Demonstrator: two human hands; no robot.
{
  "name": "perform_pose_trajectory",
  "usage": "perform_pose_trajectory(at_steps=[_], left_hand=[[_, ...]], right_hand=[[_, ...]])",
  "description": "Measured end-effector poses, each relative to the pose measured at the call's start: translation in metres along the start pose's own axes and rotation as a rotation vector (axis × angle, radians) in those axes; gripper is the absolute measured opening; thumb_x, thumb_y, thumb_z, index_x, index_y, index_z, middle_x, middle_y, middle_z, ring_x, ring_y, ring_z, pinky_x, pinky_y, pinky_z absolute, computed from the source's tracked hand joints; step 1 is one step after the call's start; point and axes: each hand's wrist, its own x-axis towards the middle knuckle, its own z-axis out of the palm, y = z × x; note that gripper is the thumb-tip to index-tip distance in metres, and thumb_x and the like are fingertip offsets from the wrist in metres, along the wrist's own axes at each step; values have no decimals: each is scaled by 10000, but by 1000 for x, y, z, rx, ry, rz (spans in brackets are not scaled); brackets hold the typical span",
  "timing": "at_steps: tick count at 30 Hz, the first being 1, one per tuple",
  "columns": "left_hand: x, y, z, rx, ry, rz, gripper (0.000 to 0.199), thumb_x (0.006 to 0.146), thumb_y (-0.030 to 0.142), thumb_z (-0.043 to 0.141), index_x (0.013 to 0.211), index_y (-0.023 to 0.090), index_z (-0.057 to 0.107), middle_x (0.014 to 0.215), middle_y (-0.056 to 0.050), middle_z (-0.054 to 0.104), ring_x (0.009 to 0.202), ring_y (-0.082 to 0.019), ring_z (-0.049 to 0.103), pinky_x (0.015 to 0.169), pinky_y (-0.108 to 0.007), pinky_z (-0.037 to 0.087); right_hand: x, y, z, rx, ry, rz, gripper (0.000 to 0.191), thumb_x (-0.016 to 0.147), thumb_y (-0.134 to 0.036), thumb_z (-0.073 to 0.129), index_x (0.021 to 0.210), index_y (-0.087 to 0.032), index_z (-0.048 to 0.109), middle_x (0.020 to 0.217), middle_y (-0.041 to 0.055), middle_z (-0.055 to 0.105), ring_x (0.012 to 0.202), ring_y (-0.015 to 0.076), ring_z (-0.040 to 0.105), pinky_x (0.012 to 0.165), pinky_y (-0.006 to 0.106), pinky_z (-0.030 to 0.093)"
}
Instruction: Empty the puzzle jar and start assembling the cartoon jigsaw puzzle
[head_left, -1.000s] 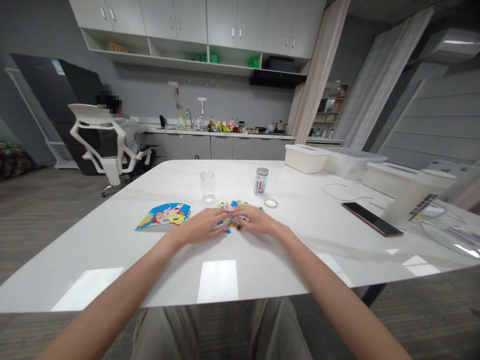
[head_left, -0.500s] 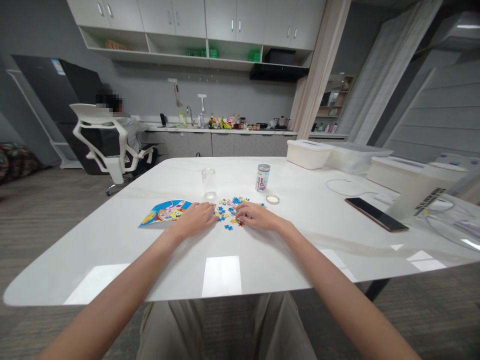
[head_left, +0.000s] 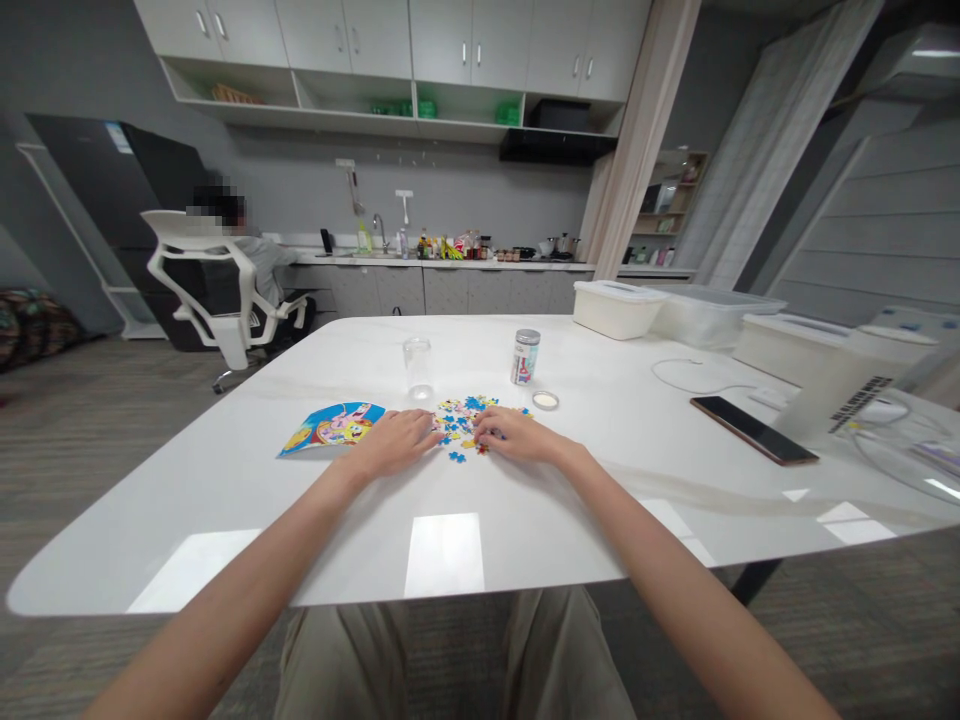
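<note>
Puzzle pieces (head_left: 454,424) are scattered on the white bench (head_left: 330,530) between the two hands, some hidden by the loosely curled fingers of the right hand (head_left: 514,435), while the left hand (head_left: 401,440) is laid at their other side with fingers extended; whether a piece is pinched by either cannot be told. The right edge of a cartoon card (head_left: 337,425) is covered by the left hand. Farther off, a round lid (head_left: 545,400), a clear jar (head_left: 418,370) and a printed can (head_left: 526,358) are seen, the can's lettering being too small to be read.
</note>
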Motion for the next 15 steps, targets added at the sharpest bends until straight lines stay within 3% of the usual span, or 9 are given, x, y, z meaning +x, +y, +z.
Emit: perform_pose_trajectory(at_steps=[11,15], left_hand=[[0,-5,7,-33,-27,16,525,990,503,247,1361,186,443,1452,-123,468,1343,-256,420,1067,-406,346],[1,-5,6,-18,9,29,518,993,493,244,1328,177,481,1416,-124,507,1311,-251,459,1057,-394,361]], right_hand=[[0,-1,-1,-12,-5,-6,196,894,-123,506,858,-158,696,1036,87,657,1008,183,612,945,338,450],[0,-1,-1,-17,15,17,184,900,-140,512,907,-150,696,1059,100,658,1030,196,609,948,352,450]])
